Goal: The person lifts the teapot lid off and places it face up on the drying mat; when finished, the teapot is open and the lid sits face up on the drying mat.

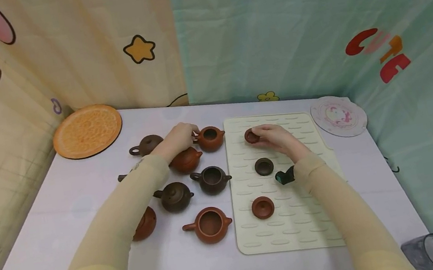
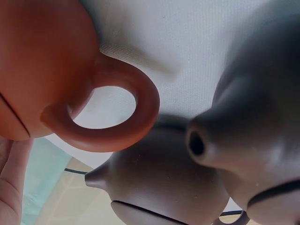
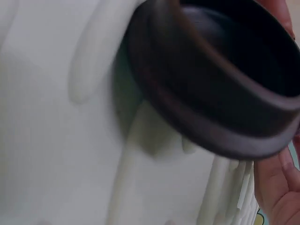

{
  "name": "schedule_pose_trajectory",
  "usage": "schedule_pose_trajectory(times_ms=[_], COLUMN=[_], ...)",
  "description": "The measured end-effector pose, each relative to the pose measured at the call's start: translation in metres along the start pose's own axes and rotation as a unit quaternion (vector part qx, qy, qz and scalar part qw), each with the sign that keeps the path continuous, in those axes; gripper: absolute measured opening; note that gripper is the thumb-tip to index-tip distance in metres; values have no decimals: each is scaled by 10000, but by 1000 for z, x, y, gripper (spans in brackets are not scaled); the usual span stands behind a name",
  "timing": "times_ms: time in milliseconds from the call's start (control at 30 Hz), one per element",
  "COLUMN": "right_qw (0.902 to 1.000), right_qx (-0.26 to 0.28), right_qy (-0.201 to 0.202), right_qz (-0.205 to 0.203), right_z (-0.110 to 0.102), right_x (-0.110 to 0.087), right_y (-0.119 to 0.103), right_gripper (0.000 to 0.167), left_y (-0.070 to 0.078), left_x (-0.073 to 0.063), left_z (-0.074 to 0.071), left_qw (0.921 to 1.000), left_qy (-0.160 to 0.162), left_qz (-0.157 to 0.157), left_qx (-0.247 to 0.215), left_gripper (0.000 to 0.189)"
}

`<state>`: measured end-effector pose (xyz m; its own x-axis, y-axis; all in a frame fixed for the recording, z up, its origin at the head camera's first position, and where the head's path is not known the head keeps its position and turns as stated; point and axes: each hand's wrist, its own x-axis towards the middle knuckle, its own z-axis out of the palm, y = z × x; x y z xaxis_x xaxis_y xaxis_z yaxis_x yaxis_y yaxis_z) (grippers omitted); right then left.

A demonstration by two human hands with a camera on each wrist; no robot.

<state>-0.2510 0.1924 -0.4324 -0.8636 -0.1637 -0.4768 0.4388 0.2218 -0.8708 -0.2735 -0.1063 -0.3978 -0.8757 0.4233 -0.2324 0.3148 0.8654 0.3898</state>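
Lid (image 1: 250,136), round, reddish-brown, pinched in right hand (image 1: 274,137); orange-brown teapot (image 1: 210,143) gripped in left hand (image 1: 179,137); colourful letters (image 1: 391,49) on curtain (image 1: 268,29).

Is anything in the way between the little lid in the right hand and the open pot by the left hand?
Nothing visible is. Between the lid in the right hand and the open teapot, only part of the cream mat shows. The left hand is on the teapot's other side.
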Motion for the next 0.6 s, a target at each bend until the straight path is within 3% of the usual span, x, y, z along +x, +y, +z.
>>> schedule_pose_trajectory(times_ms=[133, 200, 600], right_qw=[9942, 9910, 9899], right_qx=[-960, -1172, -1337], right_qy=[493, 642, 450], right_qz=[9, 17, 141], right_z=[6, 9, 9], right_x=[1, 1, -2], right_y=[-1, -3, -7], right_gripper=[44, 43, 44], left_y=[0, 0, -3], left_x=[-1, -1, -3], left_z=[-1, -1, -3], left_qw=[10000, 10000, 9999], left_qy=[8, 8, -67], left_qz=[14, 6, 3], left_qx=[15, 41, -85], left_gripper=[32, 33, 34])
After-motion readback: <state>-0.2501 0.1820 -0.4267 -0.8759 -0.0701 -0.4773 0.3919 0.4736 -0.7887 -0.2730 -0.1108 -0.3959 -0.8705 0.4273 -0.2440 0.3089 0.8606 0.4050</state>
